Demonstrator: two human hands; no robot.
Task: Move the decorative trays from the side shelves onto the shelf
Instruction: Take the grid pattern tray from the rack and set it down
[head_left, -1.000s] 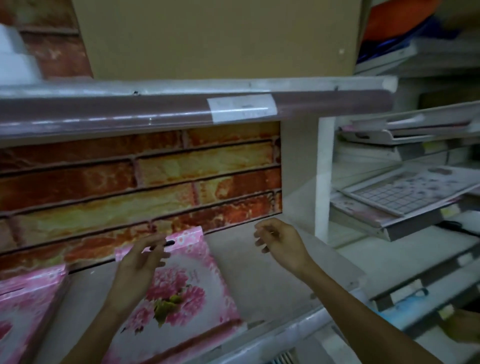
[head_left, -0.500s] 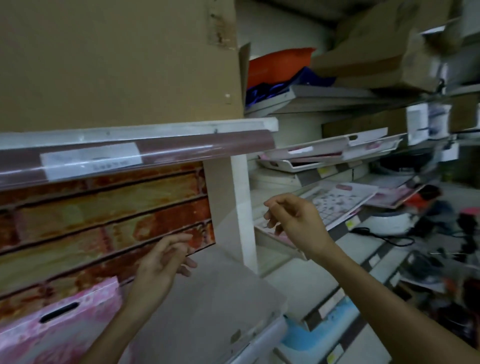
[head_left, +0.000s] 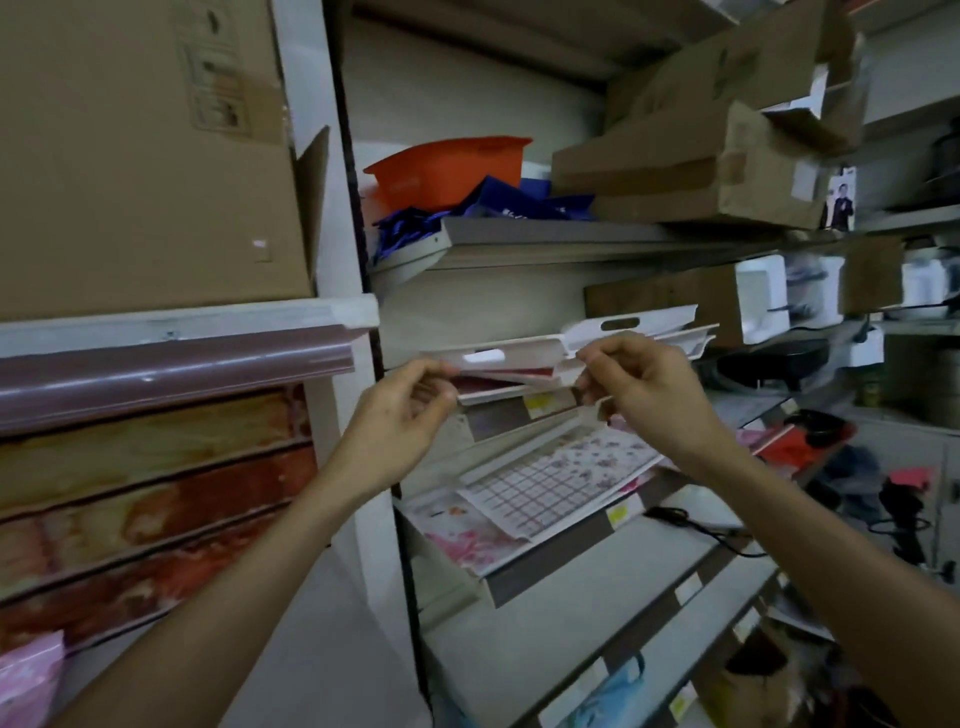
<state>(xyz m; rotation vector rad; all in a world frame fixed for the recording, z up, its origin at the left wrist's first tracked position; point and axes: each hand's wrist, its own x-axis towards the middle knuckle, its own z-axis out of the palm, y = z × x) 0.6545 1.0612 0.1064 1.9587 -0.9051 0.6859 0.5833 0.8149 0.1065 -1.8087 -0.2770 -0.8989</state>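
Observation:
A stack of white decorative trays (head_left: 524, 358) with cut-out handles lies on the upper side shelf to the right. My left hand (head_left: 400, 415) pinches the left end of the front tray's rim. My right hand (head_left: 644, 384) pinches its right end. One shelf lower lie a tray with a grid and flower print (head_left: 550, 483) and a pink floral tray (head_left: 462, 535). A corner of a pink floral tray (head_left: 26, 680) shows at the bottom left on the shelf (head_left: 311, 649) in front of the brick-pattern backing.
A large cardboard box (head_left: 145, 156) stands on the shelf above the brick wall. An orange bin (head_left: 452, 166), blue bags and more cardboard boxes (head_left: 701, 171) fill the top right shelf. A white upright post (head_left: 348, 322) divides the two shelf units. Cables and clutter lie at far right.
The view swung right from the brick-backed shelf to the side shelves. Both hands left the pink tray, rose, and now grip the ends of a white tray on the upper side shelf.

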